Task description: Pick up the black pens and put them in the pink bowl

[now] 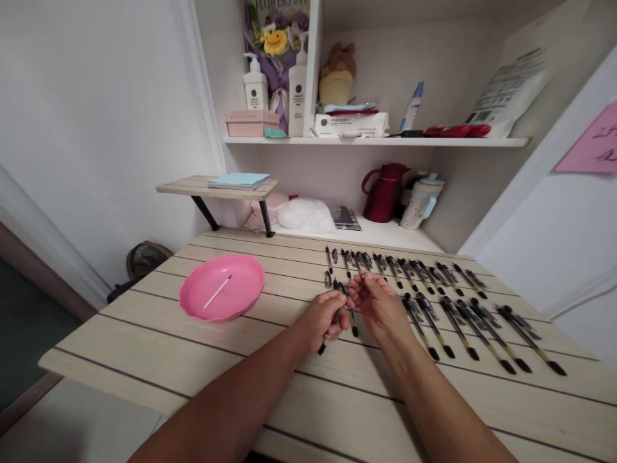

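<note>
A black pen (321, 348) is gripped in the left hand (324, 320), fingers curled tight round the barrel, tip angled down just over the worktop (144, 347). It's probably held that low so it stays steady. The right hand (382, 307) is kept just beside it, fingers pinched together at the pen's upper end, though what's caught between them can't be made out. To the right, two rows of pens (448, 302) are laid out side by side, likely so they're easily counted and picked. A pink dish (241, 302) is parked well off to the left, with one thin white stick (217, 291) in it, kept apart from the pens.
</note>
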`<state>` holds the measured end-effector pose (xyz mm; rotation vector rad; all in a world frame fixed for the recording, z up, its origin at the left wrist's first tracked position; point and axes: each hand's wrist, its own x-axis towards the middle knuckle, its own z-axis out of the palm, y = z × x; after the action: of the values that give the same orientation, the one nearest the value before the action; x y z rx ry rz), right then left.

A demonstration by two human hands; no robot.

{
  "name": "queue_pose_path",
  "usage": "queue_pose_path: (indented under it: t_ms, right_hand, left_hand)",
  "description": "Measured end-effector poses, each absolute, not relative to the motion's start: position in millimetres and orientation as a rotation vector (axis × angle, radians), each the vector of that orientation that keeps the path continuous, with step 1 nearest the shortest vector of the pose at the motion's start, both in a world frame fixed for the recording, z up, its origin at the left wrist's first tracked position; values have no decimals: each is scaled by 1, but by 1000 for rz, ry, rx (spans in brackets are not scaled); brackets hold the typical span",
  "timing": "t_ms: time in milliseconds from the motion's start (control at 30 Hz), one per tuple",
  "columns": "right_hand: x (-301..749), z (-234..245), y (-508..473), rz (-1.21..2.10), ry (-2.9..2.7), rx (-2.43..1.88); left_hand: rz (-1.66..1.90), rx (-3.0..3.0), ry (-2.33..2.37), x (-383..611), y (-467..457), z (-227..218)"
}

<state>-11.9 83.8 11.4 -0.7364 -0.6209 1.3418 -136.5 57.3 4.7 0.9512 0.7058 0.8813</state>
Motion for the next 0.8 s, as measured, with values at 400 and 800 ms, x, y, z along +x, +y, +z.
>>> queue_pose_path:
  t_ms: [400, 800]
  right_hand:
    - [-28, -5, 97, 1245, -937, -1147]
    - [-30, 3, 107, 140, -2091, -1774]
  left_hand:
    - [1417, 631, 909, -164, 90, 0]
    - [1425, 646, 940, -165, 95, -5]
